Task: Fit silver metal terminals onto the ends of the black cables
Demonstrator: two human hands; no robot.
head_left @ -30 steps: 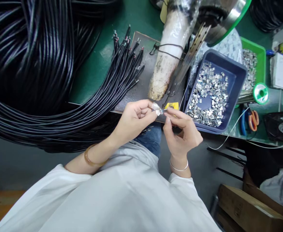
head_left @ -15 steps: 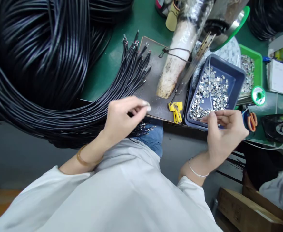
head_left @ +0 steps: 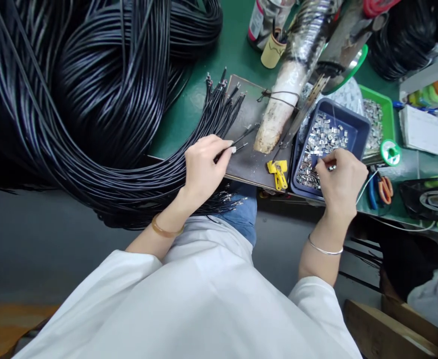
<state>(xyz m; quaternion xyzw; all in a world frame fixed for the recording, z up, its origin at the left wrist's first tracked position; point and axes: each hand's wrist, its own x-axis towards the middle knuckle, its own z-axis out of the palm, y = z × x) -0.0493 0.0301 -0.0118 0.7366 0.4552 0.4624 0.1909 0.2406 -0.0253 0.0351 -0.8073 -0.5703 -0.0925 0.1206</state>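
My left hand (head_left: 207, 163) is closed, thumb and forefinger pinching a black cable (head_left: 244, 135) close to its end. Beside it lies a bundle of black cables (head_left: 200, 130) whose ends show bare metal tips. My right hand (head_left: 340, 180) reaches into a blue-grey plastic bin (head_left: 358, 128), its thumb and fingertips pressed together over small shiny metal clips (head_left: 324, 134). Whether a clip is between those fingertips is hidden. A yellow piece with two prongs (head_left: 279, 174) sits at the edge of a dark board (head_left: 247, 162) between my hands.
Large coils of black cable (head_left: 110, 75) fill the left side. A plastic-wrapped post (head_left: 273, 122) leans over the board. At the right are a green bin (head_left: 386, 107), a small spool (head_left: 390, 152), orange-handled pliers (head_left: 385, 189) and papers (head_left: 421, 129).
My right hand has moved further into the bin, fingers down among the clips. The left hand now shows a black cable in its pinch. The whole view has shifted slightly.
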